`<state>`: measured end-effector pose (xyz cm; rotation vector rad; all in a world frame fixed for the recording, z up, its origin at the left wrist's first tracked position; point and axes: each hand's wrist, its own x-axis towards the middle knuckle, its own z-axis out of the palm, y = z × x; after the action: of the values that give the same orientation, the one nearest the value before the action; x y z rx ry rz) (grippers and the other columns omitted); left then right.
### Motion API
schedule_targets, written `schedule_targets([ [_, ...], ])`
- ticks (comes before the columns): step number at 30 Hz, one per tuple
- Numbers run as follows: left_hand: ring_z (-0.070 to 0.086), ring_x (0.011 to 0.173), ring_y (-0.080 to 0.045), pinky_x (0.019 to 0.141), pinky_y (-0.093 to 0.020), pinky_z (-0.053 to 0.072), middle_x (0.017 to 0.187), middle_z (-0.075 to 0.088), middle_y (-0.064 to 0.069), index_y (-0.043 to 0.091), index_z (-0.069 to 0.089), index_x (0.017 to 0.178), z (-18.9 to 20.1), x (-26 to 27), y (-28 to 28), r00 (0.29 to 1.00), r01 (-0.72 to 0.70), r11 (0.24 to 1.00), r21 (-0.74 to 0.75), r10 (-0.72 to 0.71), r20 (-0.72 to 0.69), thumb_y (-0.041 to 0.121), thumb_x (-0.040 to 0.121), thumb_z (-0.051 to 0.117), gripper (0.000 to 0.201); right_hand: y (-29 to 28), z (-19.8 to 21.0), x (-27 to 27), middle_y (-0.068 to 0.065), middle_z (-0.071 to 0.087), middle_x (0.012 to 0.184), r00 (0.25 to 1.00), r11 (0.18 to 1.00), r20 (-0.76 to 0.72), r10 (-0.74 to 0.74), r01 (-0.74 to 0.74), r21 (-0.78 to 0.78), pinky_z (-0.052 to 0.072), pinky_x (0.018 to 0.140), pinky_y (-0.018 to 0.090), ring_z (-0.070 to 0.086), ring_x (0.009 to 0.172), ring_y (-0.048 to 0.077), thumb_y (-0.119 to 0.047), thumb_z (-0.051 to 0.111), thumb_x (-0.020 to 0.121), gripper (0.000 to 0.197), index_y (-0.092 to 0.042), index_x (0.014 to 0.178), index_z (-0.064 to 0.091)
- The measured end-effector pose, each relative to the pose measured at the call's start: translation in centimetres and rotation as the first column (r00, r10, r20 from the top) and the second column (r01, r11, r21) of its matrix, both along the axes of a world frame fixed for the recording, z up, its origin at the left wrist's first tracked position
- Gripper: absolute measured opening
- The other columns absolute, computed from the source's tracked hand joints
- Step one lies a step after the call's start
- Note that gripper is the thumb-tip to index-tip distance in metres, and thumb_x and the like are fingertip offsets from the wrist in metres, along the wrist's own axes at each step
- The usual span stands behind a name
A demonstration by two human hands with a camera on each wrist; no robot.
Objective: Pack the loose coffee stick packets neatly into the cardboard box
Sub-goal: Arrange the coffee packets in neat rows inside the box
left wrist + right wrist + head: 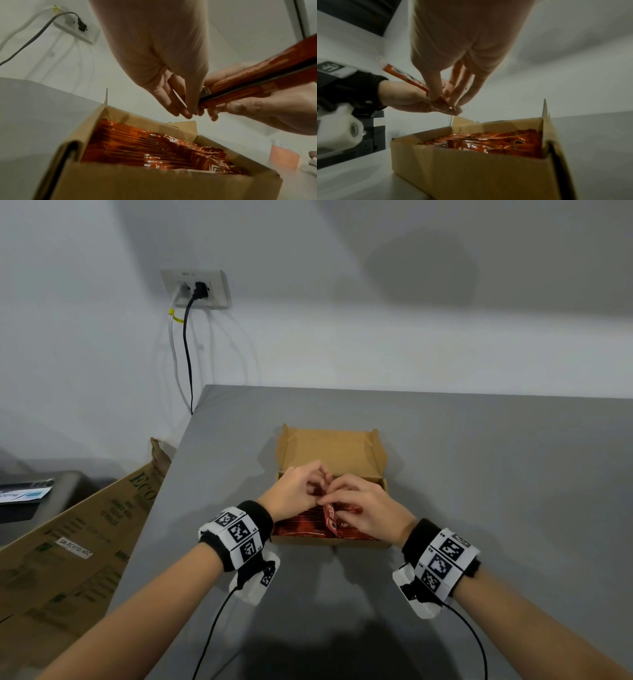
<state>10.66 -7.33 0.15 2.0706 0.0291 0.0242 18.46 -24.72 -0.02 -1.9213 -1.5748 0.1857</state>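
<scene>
An open cardboard box (376,455) stands mid-table, filled with several red coffee stick packets (301,522) lying flat. Both hands hover over the box's near half. My left hand (298,487) and my right hand (363,505) meet at one red stick packet (330,517) held above the packed ones. In the left wrist view, the fingertips (181,108) of my left hand pinch the packet's (257,83) end while my right hand (257,109) curls around its length. In the right wrist view, the thumb and fingers (435,93) of my right hand pinch the same packet (406,77).
The box lid (329,446) is folded back, away from me. The grey table (496,491) ends at a wall behind. A large flattened carton (75,546) leans off the table's left edge. A wall socket (197,289) with hanging cables is at the far left.
</scene>
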Motion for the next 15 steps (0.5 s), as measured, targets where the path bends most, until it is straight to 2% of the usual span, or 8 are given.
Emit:
schedule_targets([
  [2, 0.059, 0.105, -0.007, 0.088, -0.015, 0.048, 0.109, 0.063, 0.002, 0.011, 0.051, 0.114, 0.0, 0.0, -0.1, 0.999, -0.01, 0.999, 0.047, 0.008, 0.041, -0.009, 0.081, 0.058, 0.039, 0.0, 0.4, 0.0, 0.003, 0.061, 0.104, 0.999, 1.0, 0.031, -0.011, 0.011, 0.002, 0.045, 0.091, 0.025, 0.055, 0.099, 0.011, -0.014, 0.072, 0.076, 0.022, -0.012, 0.097, 0.068],
  [4, 0.054, 0.11, -0.006, 0.089, -0.008, 0.043, 0.117, 0.057, 0.001, 0.011, 0.054, 0.118, 0.2, -0.2, -0.2, 0.993, -0.058, 0.99, 0.13, 0.043, 0.11, -0.011, 0.084, 0.049, 0.041, 0.1, 0.6, -0.2, 0.001, 0.065, 0.085, 0.995, 0.996, 0.048, -0.09, 0.088, 0.026, 0.044, 0.075, 0.019, 0.053, 0.08, 0.006, -0.025, 0.075, 0.073, 0.021, -0.01, 0.087, 0.069],
  [6, 0.058, 0.098, -0.009, 0.084, -0.008, 0.044, 0.112, 0.061, -0.005, 0.007, 0.06, 0.111, 0.6, -0.6, 0.1, 0.984, -0.125, 0.986, 0.108, 0.11, 0.138, -0.012, 0.088, 0.041, 0.035, 0.0, 0.8, -0.1, -0.002, 0.063, 0.072, 0.975, 0.975, -0.013, -0.223, 0.223, 0.021, 0.038, 0.06, 0.015, 0.047, 0.061, 0.004, -0.032, 0.076, 0.073, 0.025, -0.011, 0.084, 0.07],
  [7, 0.062, 0.089, -0.011, 0.08, -0.012, 0.048, 0.106, 0.064, -0.008, 0.005, 0.062, 0.106, 0.9, -0.9, 0.0, 0.983, -0.145, 0.989, 0.014, 0.142, 0.113, -0.006, 0.093, 0.039, 0.029, -0.1, 0.9, 0.0, -0.001, 0.064, 0.072, 0.964, 0.967, -0.066, -0.257, 0.256, -0.015, 0.038, 0.058, 0.014, 0.046, 0.057, 0.003, -0.032, 0.075, 0.074, 0.025, -0.011, 0.086, 0.071],
  [9, 0.065, 0.076, -0.019, 0.073, -0.023, 0.054, 0.093, 0.066, -0.011, 0.002, 0.064, 0.101, 1.5, -1.6, -0.2, 0.989, -0.127, 0.968, -0.214, 0.139, 0.041, 0.012, 0.098, 0.04, 0.026, -0.2, 1.0, 0.3, 0.0, 0.066, 0.07, 0.956, 0.965, -0.142, -0.257, 0.246, -0.091, 0.039, 0.056, 0.016, 0.046, 0.053, 0.004, -0.032, 0.072, 0.077, 0.026, -0.01, 0.09, 0.072],
  [10, 0.066, 0.073, -0.021, 0.071, -0.026, 0.054, 0.089, 0.067, -0.011, 0.001, 0.065, 0.098, 1.6, -1.9, -0.4, 0.991, -0.123, 0.957, -0.261, 0.134, 0.023, 0.018, 0.097, 0.043, 0.028, -0.2, 1.0, 0.3, -0.001, 0.063, 0.064, 0.956, 0.966, -0.154, -0.248, 0.233, -0.11, 0.037, 0.053, 0.016, 0.045, 0.05, 0.006, -0.032, 0.071, 0.078, 0.026, -0.01, 0.091, 0.072],
  [12, 0.067, 0.069, -0.019, 0.07, -0.027, 0.055, 0.082, 0.069, -0.012, 0.003, 0.065, 0.091, 1.5, -2.0, -0.6, 0.988, -0.147, 0.969, -0.2, 0.154, 0.024, 0.02, 0.093, 0.051, 0.023, -0.1, 1.1, 0.2, -0.011, 0.054, 0.054, 0.951, 0.968, -0.189, -0.244, 0.227, -0.109, 0.033, 0.051, 0.015, 0.046, 0.048, 0.006, -0.03, 0.071, 0.079, 0.023, -0.01, 0.09, 0.073],
  [15, 0.068, 0.064, -0.019, 0.066, -0.026, 0.055, 0.075, 0.069, -0.014, 0.005, 0.063, 0.082, 1.1, -1.9, -0.6, 0.973, -0.216, 0.955, -0.203, 0.228, 0.034, 0.011, 0.092, 0.053, 0.015, -0.3, 1.1, 0.1, -0.014, 0.065, 0.069, 0.922, 0.963, -0.279, -0.27, 0.263, -0.062, 0.042, 0.061, 0.011, 0.057, 0.061, 0.0, -0.024, 0.066, 0.085, 0.017, -0.013, 0.097, 0.073],
])
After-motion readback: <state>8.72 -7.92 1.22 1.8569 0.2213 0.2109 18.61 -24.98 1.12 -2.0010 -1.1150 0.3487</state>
